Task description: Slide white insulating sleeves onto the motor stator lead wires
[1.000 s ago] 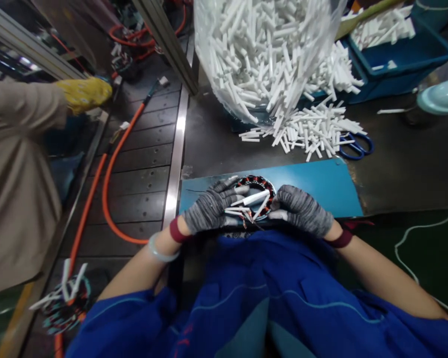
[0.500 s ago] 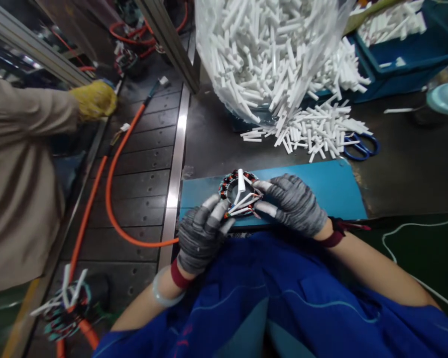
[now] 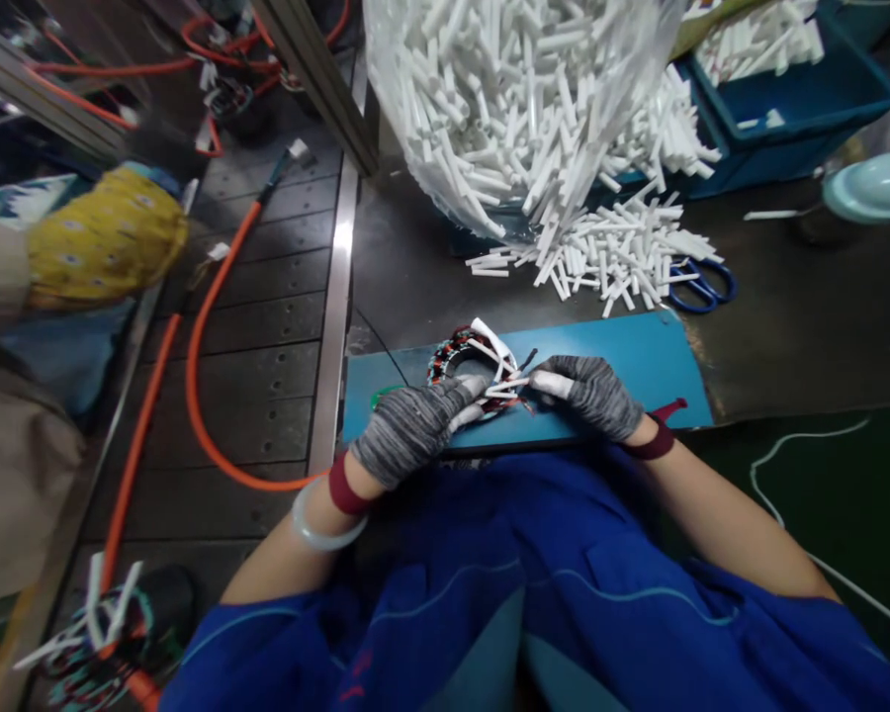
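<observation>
- On the blue board (image 3: 638,361) in front of me lies the wound coil ring (image 3: 456,361), at the board's left part, and I judge the step in hand is dressing its white-sleeved leads (image 3: 498,368); to do it well I would keep the ring flat on the board and work one lead at a time, so the thin wires do not kink.
- My left hand (image 3: 411,435) lies palm down at the ring's near edge, its fingers closed on the rim and steadying it.
- My right hand (image 3: 589,394) comes in from the right, wrist low over the board, the fingertips narrow in a pinch on the end of one lead.
- Behind the board, a big clear bag of white sleeves (image 3: 519,99) spills a loose pile (image 3: 615,257) on the table, with blue scissors (image 3: 701,287) just beside it.
- At far left, another person's yellow-gloved hand (image 3: 104,242) is well apart from mine.
</observation>
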Available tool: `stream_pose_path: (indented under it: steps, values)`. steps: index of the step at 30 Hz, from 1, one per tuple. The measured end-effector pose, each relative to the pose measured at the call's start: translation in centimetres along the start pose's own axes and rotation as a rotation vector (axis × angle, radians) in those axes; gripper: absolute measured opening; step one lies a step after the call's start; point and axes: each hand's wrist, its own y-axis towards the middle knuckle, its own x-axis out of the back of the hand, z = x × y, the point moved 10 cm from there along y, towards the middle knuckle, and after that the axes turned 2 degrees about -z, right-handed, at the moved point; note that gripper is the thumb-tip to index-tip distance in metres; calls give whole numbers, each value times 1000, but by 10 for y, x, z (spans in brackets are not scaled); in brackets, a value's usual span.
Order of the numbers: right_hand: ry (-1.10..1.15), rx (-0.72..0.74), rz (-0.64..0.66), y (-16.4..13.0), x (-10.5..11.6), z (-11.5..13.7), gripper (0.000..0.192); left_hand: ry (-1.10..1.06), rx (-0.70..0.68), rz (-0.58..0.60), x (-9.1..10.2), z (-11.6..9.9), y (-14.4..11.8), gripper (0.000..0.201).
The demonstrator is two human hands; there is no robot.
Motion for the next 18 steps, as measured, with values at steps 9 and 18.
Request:
stream_pose_path:
  steps: [9, 18]
  values:
    - [-713, 351, -440, -52, 4, 53, 44, 94, 92, -176, 5, -13, -15, 38]
    - [-533, 309, -80, -36, -37, 52, 44, 173, -18, -279, 6, -22, -17, 39]
